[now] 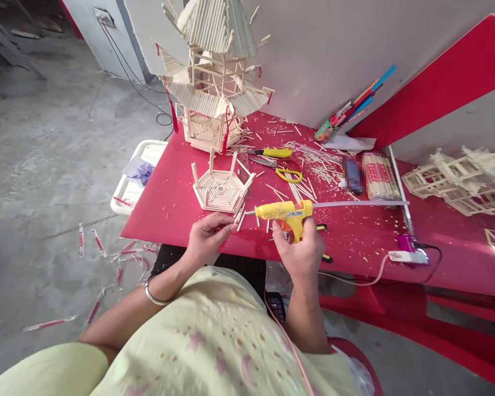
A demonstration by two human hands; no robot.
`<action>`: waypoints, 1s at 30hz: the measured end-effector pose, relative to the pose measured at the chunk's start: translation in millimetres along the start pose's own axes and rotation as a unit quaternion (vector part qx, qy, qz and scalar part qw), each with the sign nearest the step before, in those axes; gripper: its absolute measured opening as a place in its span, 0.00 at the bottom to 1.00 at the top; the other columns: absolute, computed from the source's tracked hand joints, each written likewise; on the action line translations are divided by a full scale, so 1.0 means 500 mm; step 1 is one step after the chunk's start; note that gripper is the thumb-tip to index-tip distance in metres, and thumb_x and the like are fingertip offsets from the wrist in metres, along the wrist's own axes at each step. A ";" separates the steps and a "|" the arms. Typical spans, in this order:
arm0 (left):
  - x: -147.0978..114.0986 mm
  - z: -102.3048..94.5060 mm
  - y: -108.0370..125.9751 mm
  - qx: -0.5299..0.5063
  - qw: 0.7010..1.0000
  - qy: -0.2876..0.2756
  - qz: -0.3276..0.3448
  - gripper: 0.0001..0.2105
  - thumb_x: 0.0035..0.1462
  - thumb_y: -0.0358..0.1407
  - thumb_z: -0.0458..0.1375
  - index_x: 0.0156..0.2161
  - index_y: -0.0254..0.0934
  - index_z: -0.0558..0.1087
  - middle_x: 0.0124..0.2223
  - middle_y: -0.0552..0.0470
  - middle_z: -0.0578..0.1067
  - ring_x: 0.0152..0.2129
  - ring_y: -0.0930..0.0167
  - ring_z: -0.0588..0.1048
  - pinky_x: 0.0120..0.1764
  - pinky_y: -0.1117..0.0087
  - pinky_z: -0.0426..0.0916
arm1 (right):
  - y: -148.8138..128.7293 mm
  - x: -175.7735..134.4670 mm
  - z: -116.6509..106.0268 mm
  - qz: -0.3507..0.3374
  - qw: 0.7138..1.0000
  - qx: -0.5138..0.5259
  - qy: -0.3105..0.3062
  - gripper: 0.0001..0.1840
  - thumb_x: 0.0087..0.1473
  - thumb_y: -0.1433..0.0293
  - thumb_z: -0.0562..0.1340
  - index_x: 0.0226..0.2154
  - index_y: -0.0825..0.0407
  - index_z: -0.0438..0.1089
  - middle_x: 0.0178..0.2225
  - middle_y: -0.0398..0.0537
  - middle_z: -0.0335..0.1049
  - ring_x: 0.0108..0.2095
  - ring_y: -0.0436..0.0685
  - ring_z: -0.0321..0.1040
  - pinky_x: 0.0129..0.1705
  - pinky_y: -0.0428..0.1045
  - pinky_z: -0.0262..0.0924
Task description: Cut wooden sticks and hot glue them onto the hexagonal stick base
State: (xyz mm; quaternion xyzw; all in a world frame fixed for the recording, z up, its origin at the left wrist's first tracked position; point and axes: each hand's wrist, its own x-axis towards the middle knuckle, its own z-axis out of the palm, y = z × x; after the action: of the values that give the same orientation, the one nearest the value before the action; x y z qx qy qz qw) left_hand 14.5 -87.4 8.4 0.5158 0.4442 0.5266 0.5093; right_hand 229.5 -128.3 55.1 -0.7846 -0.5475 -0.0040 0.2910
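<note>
Hexagonal stick frame [220, 190] rests on the red table [159, 206], near the person's edge and in front of a tall stick pagoda [206, 100]. The frame lies flat, posts rising from its corners, with no marked long axis; it sits just beyond the left hand [208, 239], which is nearer to it than the right hand [303, 247]. Next in size, a yellow glue gun [280, 210] is held by the right hand, its fingers wrapped around the handle. The gun's long axis runs side to side, nozzle aimed left towards the left fingertips, and a clear glue stick [361, 203] trails from its rear. Smallest are the short sticks [241, 221] between nozzle and left fingertips. The left thumb and fingers are drawn together beside them; whether they pinch one cannot be told.
</note>
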 end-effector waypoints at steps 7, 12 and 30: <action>0.005 0.002 -0.001 0.023 0.999 0.005 0.044 0.08 0.55 0.42 0.70 0.33 0.40 0.83 0.31 0.48 0.79 0.28 0.69 0.75 0.32 0.68 0.70 | 0.001 0.002 0.003 -0.029 0.998 -0.058 -0.012 0.19 0.60 0.53 0.58 0.42 0.50 0.70 0.30 0.52 0.76 0.34 0.64 0.76 0.39 0.54 0.66; 0.004 -0.001 -0.007 0.033 0.998 0.008 0.059 0.07 0.56 0.40 0.70 0.33 0.39 0.83 0.31 0.48 0.79 0.28 0.70 0.74 0.32 0.69 0.70 | 0.010 0.002 0.010 -0.046 0.995 -0.087 -0.016 0.18 0.61 0.56 0.57 0.43 0.51 0.71 0.32 0.54 0.77 0.35 0.65 0.76 0.39 0.54 0.66; 0.006 -0.001 0.024 -0.278 0.935 0.029 -0.217 0.17 0.44 0.41 0.77 0.32 0.35 0.77 0.25 0.55 0.75 0.19 0.77 0.72 0.17 0.80 0.61 | 0.023 -0.008 0.029 -0.149 0.985 -0.028 0.085 0.07 0.56 0.64 0.62 0.34 0.50 0.69 0.25 0.45 0.70 0.25 0.58 0.68 0.28 0.50 0.56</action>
State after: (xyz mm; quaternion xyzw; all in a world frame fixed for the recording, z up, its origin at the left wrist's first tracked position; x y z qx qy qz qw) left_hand 13.0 -85.3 20.7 0.2296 0.3959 0.5203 0.7210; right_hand 233.1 -127.8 36.8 -0.6991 -0.6310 -0.1298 0.3104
